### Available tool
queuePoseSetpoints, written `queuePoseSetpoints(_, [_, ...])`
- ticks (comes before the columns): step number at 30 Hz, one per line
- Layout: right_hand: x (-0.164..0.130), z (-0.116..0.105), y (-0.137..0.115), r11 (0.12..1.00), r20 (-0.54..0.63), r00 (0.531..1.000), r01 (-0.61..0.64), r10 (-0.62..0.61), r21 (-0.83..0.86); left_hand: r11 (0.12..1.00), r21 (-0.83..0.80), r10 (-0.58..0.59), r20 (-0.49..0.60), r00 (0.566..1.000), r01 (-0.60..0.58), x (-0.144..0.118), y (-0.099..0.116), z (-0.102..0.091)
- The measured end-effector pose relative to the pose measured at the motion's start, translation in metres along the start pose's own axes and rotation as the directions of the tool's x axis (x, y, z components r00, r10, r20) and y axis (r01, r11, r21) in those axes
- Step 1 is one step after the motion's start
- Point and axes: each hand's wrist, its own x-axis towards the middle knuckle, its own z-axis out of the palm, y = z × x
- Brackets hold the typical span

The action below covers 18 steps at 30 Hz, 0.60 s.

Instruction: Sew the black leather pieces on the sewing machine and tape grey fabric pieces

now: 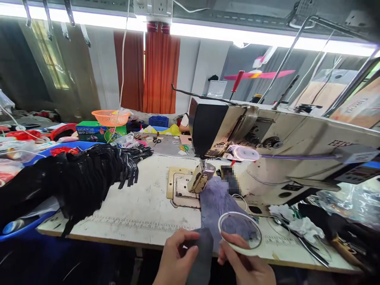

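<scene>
At the front edge of the sewing table, my left hand (179, 253) pinches a dark grey strip of fabric (202, 253) between thumb and fingers. The strip hangs down past the table edge. To its right, my right hand (247, 263) is closed on the lower rim of a thin white ring (220, 225), which is tilted up. Behind the ring, a greyish-purple cloth (212, 202) lies on the table beside the presser foot area of the sewing machine (204, 174). Part of that cloth shows through the ring.
A bundle of black strips (89, 178) is heaped on the table's left side, over a blue tub (44, 152). Scissors (303, 241) and white scraps (307, 229) lie at the right. Farther back are an orange basket (109, 118), a green box (92, 130) and another person's arm (184, 122).
</scene>
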Motion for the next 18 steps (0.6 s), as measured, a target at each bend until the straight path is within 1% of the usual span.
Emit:
queuePoseSetpoints(1, [0.001, 0.001, -0.001, 1.0, 0.07, 0.997, -0.015, 0.013, 0.027, 0.999, -0.021, -0.035, 0.021, 0.999, 0.035, 0.002, 0.0, -0.003])
queuePoseSetpoints(3, [0.002, 0.004, -0.001, 0.996, 0.221, 0.975, -0.036, 0.017, 0.08, 0.994, -0.059, -0.087, 0.057, 0.995, 0.091, 0.005, 0.0, -0.003])
queuePoseSetpoints(4, [0.002, 0.005, 0.0, 0.995, 0.279, 0.96, -0.039, 0.012, 0.093, 0.99, -0.086, -0.109, 0.076, 0.991, 0.116, 0.007, 0.001, -0.001])
queuePoseSetpoints(5, [0.002, 0.006, 0.002, 0.995, 0.313, 0.95, -0.031, -0.001, 0.095, 0.985, -0.11, -0.124, 0.094, 0.988, 0.134, 0.009, 0.002, 0.001])
queuePoseSetpoints(7, [0.002, 0.006, 0.007, 0.997, 0.34, 0.94, 0.01, -0.035, 0.075, 0.979, -0.129, -0.14, 0.128, 0.982, 0.157, 0.011, 0.005, 0.008])
queuePoseSetpoints(10, [0.007, 0.002, 0.014, 0.993, 0.331, 0.937, 0.116, -0.115, 0.019, 0.988, -0.073, -0.129, 0.126, 0.984, 0.139, 0.013, 0.014, 0.016])
queuePoseSetpoints(12, [0.015, -0.002, 0.019, 0.973, 0.354, 0.913, 0.229, -0.205, -0.027, 0.994, 0.007, -0.105, 0.107, 0.989, 0.105, 0.015, 0.018, 0.018])
queuePoseSetpoints(14, [0.026, -0.005, 0.023, 0.938, 0.411, 0.866, 0.339, -0.284, -0.067, 0.991, 0.131, -0.041, 0.08, 0.996, 0.03, 0.016, 0.021, 0.019])
queuePoseSetpoints(16, [0.038, -0.006, 0.028, 0.908, 0.464, 0.817, 0.414, -0.342, -0.059, 0.951, 0.294, 0.076, 0.064, 0.995, -0.091, 0.018, 0.023, 0.017])
queuePoseSetpoints(18, [0.051, -0.006, 0.034, 0.884, 0.497, 0.767, 0.467, -0.407, 0.003, 0.873, 0.424, 0.235, 0.07, 0.969, -0.242, 0.02, 0.023, 0.014])
